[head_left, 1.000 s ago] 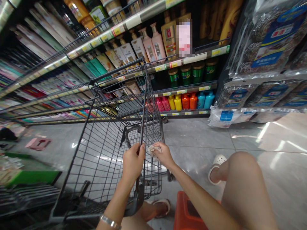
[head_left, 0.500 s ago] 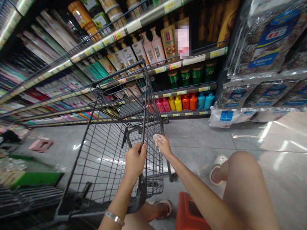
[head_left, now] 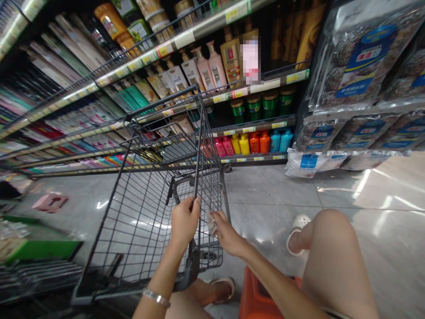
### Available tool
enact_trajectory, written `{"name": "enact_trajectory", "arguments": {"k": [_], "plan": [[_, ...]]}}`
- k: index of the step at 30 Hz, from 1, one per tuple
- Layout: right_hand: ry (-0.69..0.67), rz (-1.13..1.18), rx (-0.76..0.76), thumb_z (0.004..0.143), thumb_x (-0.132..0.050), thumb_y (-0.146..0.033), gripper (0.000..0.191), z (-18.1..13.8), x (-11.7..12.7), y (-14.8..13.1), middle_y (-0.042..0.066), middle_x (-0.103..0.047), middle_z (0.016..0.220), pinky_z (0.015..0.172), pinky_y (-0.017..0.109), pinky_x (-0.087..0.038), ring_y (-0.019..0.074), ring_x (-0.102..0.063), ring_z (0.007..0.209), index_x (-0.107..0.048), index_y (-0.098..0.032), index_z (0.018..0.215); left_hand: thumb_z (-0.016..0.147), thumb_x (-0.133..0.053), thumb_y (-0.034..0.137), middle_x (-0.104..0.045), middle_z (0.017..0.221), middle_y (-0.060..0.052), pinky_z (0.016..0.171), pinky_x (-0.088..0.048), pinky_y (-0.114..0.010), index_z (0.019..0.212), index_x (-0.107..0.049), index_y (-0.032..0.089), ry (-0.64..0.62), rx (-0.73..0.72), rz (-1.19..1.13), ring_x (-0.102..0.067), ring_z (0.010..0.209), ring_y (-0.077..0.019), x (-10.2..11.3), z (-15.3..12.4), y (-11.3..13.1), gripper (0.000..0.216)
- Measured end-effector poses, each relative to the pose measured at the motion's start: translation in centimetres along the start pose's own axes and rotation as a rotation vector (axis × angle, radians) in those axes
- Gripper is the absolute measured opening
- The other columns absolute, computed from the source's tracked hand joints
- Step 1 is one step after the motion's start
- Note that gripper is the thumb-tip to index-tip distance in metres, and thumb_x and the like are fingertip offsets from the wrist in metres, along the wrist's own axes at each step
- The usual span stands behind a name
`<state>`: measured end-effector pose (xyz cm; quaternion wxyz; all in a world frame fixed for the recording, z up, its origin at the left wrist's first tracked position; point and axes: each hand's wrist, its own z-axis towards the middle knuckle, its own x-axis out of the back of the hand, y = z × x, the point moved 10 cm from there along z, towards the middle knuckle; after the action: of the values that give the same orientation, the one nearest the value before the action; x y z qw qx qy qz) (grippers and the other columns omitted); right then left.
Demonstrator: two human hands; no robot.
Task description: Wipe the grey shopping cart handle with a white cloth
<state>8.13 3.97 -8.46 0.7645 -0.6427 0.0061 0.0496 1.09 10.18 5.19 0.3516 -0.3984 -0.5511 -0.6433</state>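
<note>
A dark wire shopping cart (head_left: 146, 208) stands tilted in front of me on the tiled floor. My left hand (head_left: 183, 221) is closed round the cart's upright corner bar. My right hand (head_left: 223, 228) is closed on a small crumpled whitish cloth (head_left: 211, 223) and presses it against the cart's wire side, just right of the left hand. A metal bracelet (head_left: 156, 297) is on my left wrist. I am sitting on an orange stool (head_left: 257, 297), with my right knee (head_left: 332, 239) raised.
Store shelves (head_left: 199, 95) with bottles of shampoo and coloured bottles run behind the cart. Bagged goods (head_left: 358, 84) are stacked at the right. A pink stool (head_left: 49, 202) lies on the floor at the left. A green-edged display (head_left: 40, 250) is at the lower left.
My right hand with the cloth slid up the cart's wire side, then came back down and closer to my left hand. The left hand kept its grip on the bar.
</note>
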Motion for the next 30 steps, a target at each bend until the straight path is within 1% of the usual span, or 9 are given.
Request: {"name": "enact_trajectory", "arguments": {"k": [5, 8, 11, 14, 17, 21, 24, 26, 30], "plan": [[-0.06, -0.002, -0.016, 0.065, -0.038, 0.003, 0.056, -3.5, -1.1, -1.8, 0.003, -0.053, 0.097, 0.086, 0.031, -0.044, 0.0174, -0.055, 0.094, -0.058, -0.025, 0.109, 0.084, -0.04, 0.04, -0.051, 0.044, 0.003, 0.05, -0.028, -0.023, 0.055, -0.044, 0.021, -0.011, 0.004, -0.005, -0.048, 0.044, -0.0117, -0.1, 0.0, -0.2, 0.035], [-0.043, 0.036, -0.046, 0.064, -0.038, 0.002, 0.047, -5.5, -1.8, -2.2, 0.002, -0.055, 0.09, 0.079, 0.029, -0.044, 0.0175, -0.056, 0.088, -0.061, -0.024, 0.095, 0.083, -0.041, 0.04, -0.051, 0.045, 0.004, 0.051, -0.029, -0.023, 0.055, -0.044, 0.021, -0.011, -0.001, -0.006, -0.048, 0.045, -0.0115, -0.2, 0.0, -0.2, 0.034], [0.015, 0.087, -0.084, 0.063, -0.039, 0.001, 0.039, -6.0, -1.9, -1.8, 0.0, -0.056, 0.082, 0.072, 0.026, -0.042, 0.0166, -0.056, 0.08, -0.061, -0.023, 0.085, 0.083, -0.041, 0.04, -0.052, 0.046, 0.003, 0.051, -0.029, -0.023, 0.055, -0.043, 0.021, -0.008, -0.001, 0.022, -0.049, 0.046, -0.0116, -0.1, -0.1, -0.2, 0.034], [0.13, 0.112, -0.117, 0.063, -0.041, 0.0, 0.034, -4.5, -1.0, -0.8, 0.0, -0.056, 0.078, 0.068, 0.025, -0.041, 0.0157, -0.055, 0.076, -0.061, -0.021, 0.081, 0.084, -0.041, 0.041, -0.053, 0.047, 0.003, 0.052, -0.029, -0.023, 0.056, -0.044, 0.02, -0.002, 0.006, 0.054, -0.05, 0.047, -0.0118, 0.1, -0.1, -0.1, 0.035], [0.241, 0.112, -0.105, 0.064, -0.041, -0.002, 0.03, -2.2, 0.3, 0.1, 0.001, -0.056, 0.08, 0.07, 0.024, -0.041, 0.0157, -0.054, 0.078, -0.06, -0.02, 0.079, 0.084, -0.04, 0.04, -0.054, 0.049, 0.003, 0.052, -0.029, -0.023, 0.058, -0.046, 0.02, -0.006, 0.005, 0.063, -0.051, 0.049, -0.012, 0.1, -0.1, -0.1, 0.034], [0.301, 0.082, -0.083, 0.066, -0.043, -0.005, 0.025, 1.1, 1.6, 1.2, 0.001, -0.054, 0.082, 0.071, 0.024, -0.042, 0.0158, -0.054, 0.08, -0.059, -0.019, 0.078, 0.085, -0.038, 0.04, -0.053, 0.049, 0.002, 0.052, -0.029, -0.022, 0.058, -0.047, 0.02, -0.012, 0.003, 0.079, -0.051, 0.049, -0.0123, 0.0, -0.1, -0.2, 0.034], [0.367, 0.005, -0.107, 0.069, -0.045, -0.009, 0.02, 3.6, 2.9, 2.1, 0.001, -0.054, 0.081, 0.069, 0.025, -0.042, 0.0158, -0.053, 0.076, -0.059, -0.019, 0.077, 0.085, -0.038, 0.041, -0.053, 0.049, 0.002, 0.051, -0.029, -0.022, 0.06, -0.049, 0.02, -0.017, 0.002, 0.073, -0.051, 0.049, -0.0126, -0.1, -0.1, -0.4, 0.034], [0.43, -0.093, -0.134, 0.07, -0.046, -0.011, 0.018, 5.1, 4.0, 2.3, 0.002, -0.055, 0.081, 0.071, 0.026, -0.042, 0.0169, -0.053, 0.077, -0.06, -0.019, 0.079, 0.085, -0.038, 0.042, -0.053, 0.049, 0.002, 0.051, -0.029, -0.022, 0.061, -0.05, 0.02, -0.021, 0.002, 0.059, -0.051, 0.049, -0.0127, -0.2, -0.2, -0.5, 0.035], [0.514, -0.236, -0.155, 0.071, -0.047, -0.01, 0.02, 6.7, 5.3, 1.9, 0.004, -0.057, 0.082, 0.077, 0.03, -0.04, 0.0198, -0.054, 0.082, -0.062, -0.018, 0.08, 0.085, -0.039, 0.042, -0.053, 0.047, 0.003, 0.051, -0.03, -0.022, 0.065, -0.053, 0.02, -0.031, -0.009, 0.016, -0.051, 0.048, -0.0125, -0.3, -0.3, -0.6, 0.033]]}}
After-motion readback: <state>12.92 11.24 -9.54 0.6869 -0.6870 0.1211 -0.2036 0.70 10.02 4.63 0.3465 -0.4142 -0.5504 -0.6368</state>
